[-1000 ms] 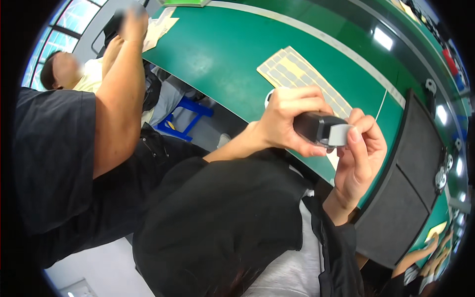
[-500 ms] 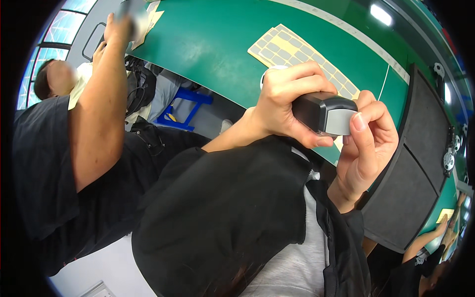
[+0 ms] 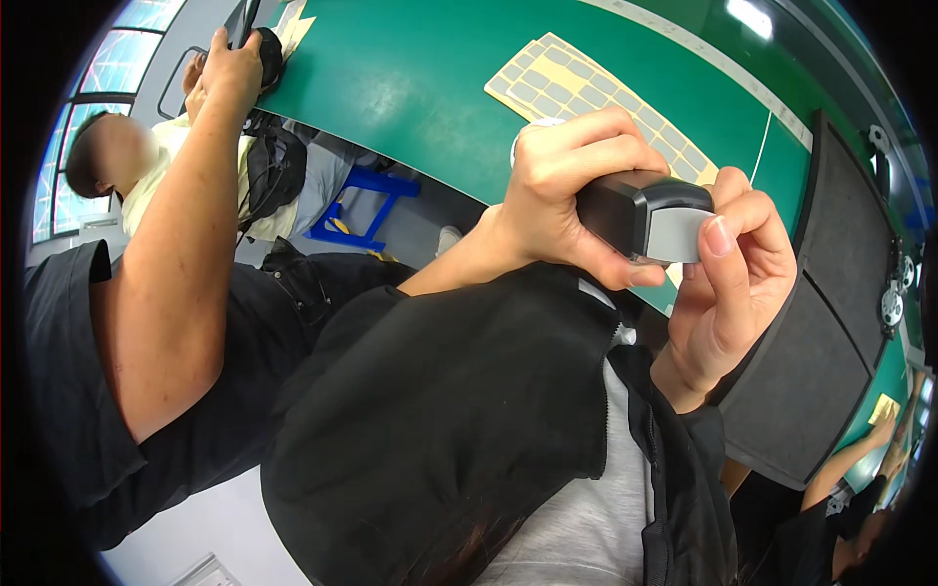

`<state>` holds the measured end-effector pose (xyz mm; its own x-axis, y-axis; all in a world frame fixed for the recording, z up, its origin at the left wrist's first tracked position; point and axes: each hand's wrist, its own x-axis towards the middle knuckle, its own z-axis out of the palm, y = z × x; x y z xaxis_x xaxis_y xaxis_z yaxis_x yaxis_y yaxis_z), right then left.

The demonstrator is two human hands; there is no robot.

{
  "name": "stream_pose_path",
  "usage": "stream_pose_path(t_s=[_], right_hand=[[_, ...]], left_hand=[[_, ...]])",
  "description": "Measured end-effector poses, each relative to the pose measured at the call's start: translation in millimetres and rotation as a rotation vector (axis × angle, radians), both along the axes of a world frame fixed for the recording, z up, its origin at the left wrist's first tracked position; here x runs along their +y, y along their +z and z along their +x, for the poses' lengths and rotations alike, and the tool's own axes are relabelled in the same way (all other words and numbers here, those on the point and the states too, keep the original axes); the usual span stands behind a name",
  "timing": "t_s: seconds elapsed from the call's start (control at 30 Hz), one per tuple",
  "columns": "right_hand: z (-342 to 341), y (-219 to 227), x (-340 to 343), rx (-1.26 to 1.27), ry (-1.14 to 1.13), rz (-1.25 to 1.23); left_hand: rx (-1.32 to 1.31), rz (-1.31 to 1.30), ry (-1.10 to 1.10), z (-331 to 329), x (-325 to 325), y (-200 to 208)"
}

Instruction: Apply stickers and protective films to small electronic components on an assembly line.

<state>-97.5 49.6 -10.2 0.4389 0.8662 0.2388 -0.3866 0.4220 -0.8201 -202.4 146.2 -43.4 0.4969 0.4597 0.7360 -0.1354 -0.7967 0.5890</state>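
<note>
My left hand is wrapped round a black, box-like device with rounded edges. It holds the device above the near edge of the green table. On the device's right-hand end sits a smooth grey patch, much like the grey pieces on the sheet behind. My right hand pinches the patch's right edge, its thumb on the front and the bent index finger behind. Whether the patch is fully stuck down cannot be told. Beyond my hands a yellow sheet with rows of grey rounded pieces lies on the table.
The green table runs across the top. To the right stands a large black panel. A co-worker's arm reaches up on the left, a dark object in hand; another person sits beyond. A blue stool stands under the table edge.
My view has shifted slightly. Both hands keep the same hold on the device and its patch. The co-worker's dark object at upper left has moved and shows more clearly.
</note>
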Motion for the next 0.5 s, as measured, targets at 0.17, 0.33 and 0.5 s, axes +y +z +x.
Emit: stream_pose_path(t_s=[0.17,0.33,0.5], right_hand=[[-0.3,-1.7,1.0,-0.011,-0.009,0.004],[-0.2,-2.5,2.2,-0.034,-0.017,0.011],[0.1,-3.9,3.5,-0.059,-0.035,0.029]], left_hand=[[0.004,0.007,0.0,-0.2,0.6,-1.3],[-0.014,0.012,0.004,0.9,1.5,-0.5],[-0.055,0.024,0.01,2.9,2.4,-2.0]])
